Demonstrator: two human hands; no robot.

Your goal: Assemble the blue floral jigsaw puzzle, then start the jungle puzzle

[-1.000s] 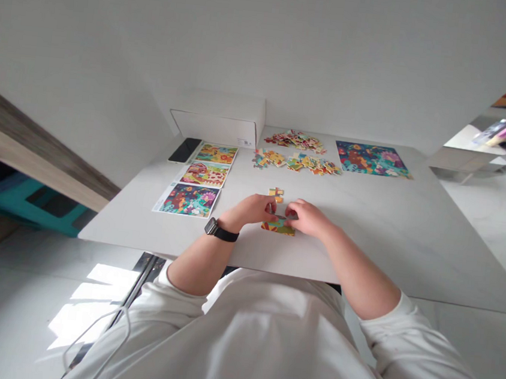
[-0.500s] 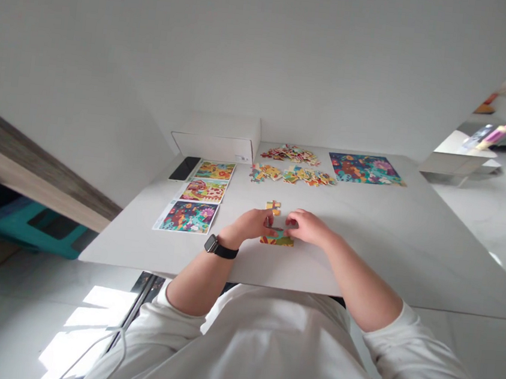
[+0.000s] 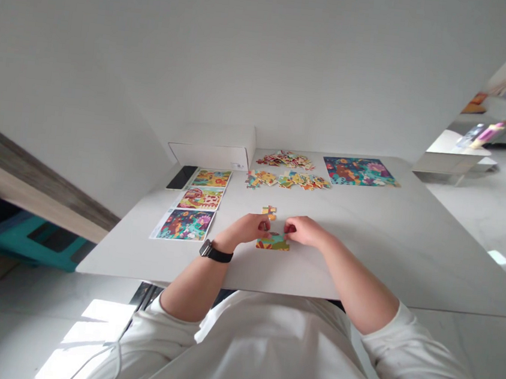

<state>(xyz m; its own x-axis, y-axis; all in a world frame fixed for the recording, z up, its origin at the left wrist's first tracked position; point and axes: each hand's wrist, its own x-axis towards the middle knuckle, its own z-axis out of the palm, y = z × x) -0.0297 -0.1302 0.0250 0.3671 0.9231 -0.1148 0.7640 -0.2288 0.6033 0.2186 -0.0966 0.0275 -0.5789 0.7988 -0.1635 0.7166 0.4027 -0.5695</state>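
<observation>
On the table in front of me lies a small joined section of jigsaw puzzle [image 3: 273,243], teal and green with red and orange along its near edge. My left hand [image 3: 251,228], a black watch on its wrist, pinches at the section's upper left edge. From the other side, my right hand [image 3: 303,230] is closed with thumb and fingertips at its upper right corner. The fingers partly cover the section's far edge. Just beyond my left fingers sits a small group of yellow-orange jigsaw pieces [image 3: 269,210], apart from the section.
Farther back lie a yellowish heap of puzzle pieces [image 3: 305,181] and a reddish heap [image 3: 285,159]. A colourful picture sheet [image 3: 358,171] is at back right. Left are picture cards [image 3: 186,225], a phone [image 3: 182,178] and a white box [image 3: 211,154]. The table [image 3: 378,245] meets a wall.
My view has tilted slightly, so the table sits lower in it. Both hands stay at the puzzle section, and my fingers are curled in more, uncovering more of its top.
</observation>
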